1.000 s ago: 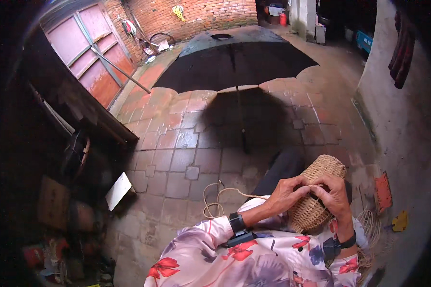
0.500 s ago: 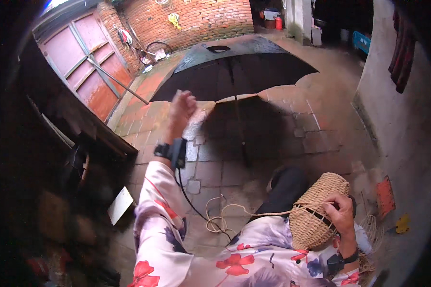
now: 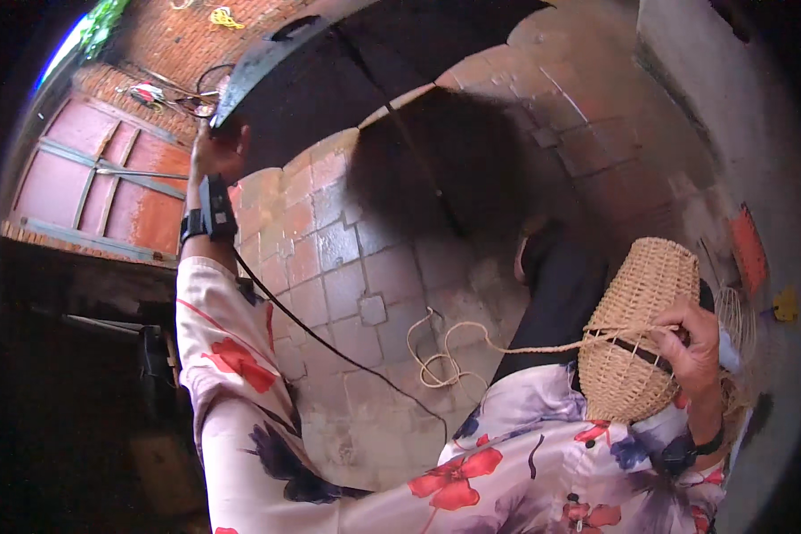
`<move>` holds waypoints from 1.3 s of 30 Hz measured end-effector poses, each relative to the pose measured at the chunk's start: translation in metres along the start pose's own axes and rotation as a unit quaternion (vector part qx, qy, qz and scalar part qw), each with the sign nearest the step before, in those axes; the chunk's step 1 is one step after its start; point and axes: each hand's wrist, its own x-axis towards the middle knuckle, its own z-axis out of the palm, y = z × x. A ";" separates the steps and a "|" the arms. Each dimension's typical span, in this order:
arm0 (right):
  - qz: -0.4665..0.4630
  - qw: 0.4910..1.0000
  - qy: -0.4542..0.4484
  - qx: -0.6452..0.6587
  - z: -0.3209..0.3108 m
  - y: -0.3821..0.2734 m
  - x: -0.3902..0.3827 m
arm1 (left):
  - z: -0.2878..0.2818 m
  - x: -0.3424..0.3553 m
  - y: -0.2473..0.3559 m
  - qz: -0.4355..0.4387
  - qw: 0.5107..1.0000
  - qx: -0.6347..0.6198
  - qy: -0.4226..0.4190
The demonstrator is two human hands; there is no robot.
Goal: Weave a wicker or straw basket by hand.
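Observation:
My left hand [image 3: 221, 151] reaches out at the far left, its fingers closed about the rim of an open black umbrella [image 3: 303, 107]; shade hides part of the grip. The umbrella's thin shaft slants down over the paving. On my lap, at the right, lies a woven straw basket [image 3: 636, 294] with a gap of bare strands across its middle. My right hand [image 3: 696, 349] rests against that gap, thumb and finger pinching a straw cord [image 3: 543, 349]. The cord's loose end runs left and curls in loops beyond my knee.
A pink and red door [image 3: 116, 178] and a brick wall stand far left. Grey plaster wall [image 3: 730, 116] rises on the right, with a red-orange piece [image 3: 748, 249] and loose straw strands [image 3: 734, 329] by it. A black cable [image 3: 329, 343] hangs from my left wrist.
My view has swung left and tilted. My left hand has moved from in front of the umbrella to its left rim. The right hand stays at the basket, pinching the cord.

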 end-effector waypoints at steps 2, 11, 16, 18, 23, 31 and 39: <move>-0.030 0.999 0.016 -0.012 0.001 0.003 -0.002 | -0.010 0.016 0.003 0.005 0.999 -0.052 -0.008; -0.033 0.999 0.000 -0.031 0.002 -0.005 -0.005 | -0.019 0.009 0.011 0.000 0.983 -0.184 0.010; -0.046 0.998 -0.013 -0.030 -0.002 -0.008 -0.008 | -0.017 -0.014 -0.001 0.042 0.989 -0.118 0.077; -0.055 0.998 -0.015 -0.034 -0.002 -0.009 -0.008 | -0.021 -0.023 -0.002 0.060 0.985 -0.136 0.084; -0.052 0.998 -0.005 -0.026 -0.001 -0.011 -0.007 | -0.056 -0.049 0.018 0.053 0.983 -0.174 0.030; -0.050 0.998 -0.008 -0.020 -0.001 -0.014 -0.006 | -0.087 -0.082 0.023 0.071 0.988 -0.126 0.059; -0.042 0.999 0.002 -0.032 -0.003 -0.012 -0.009 | -0.072 -0.075 0.032 0.054 0.990 -0.062 0.113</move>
